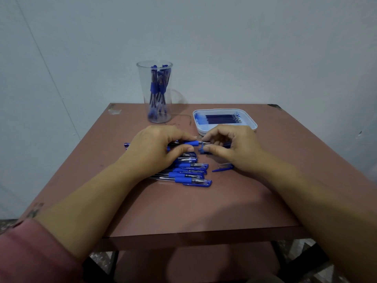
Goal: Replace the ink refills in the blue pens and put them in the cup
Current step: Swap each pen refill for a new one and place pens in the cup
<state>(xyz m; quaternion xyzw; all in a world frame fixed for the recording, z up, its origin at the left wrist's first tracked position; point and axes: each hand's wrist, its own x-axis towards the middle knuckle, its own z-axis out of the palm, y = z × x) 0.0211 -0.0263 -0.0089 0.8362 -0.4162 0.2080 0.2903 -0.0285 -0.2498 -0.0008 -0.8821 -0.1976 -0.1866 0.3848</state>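
My left hand (157, 148) grips a blue pen (190, 143) by its barrel and rubber grip, held level over the table. My right hand (230, 146) pinches the pen's front end (202, 150) between thumb and fingers, right at the tip. Below my hands lies a row of several capped blue pens (189, 172). A clear plastic cup (155, 92) at the back holds several blue pens upright. A white tray (251, 125) to the right holds several dark ink refills (222, 118).
A loose pen cap (223, 167) lies on the brown table (204, 207) beside my right wrist. The table stands against a pale wall. Its front edge runs just below my forearms.
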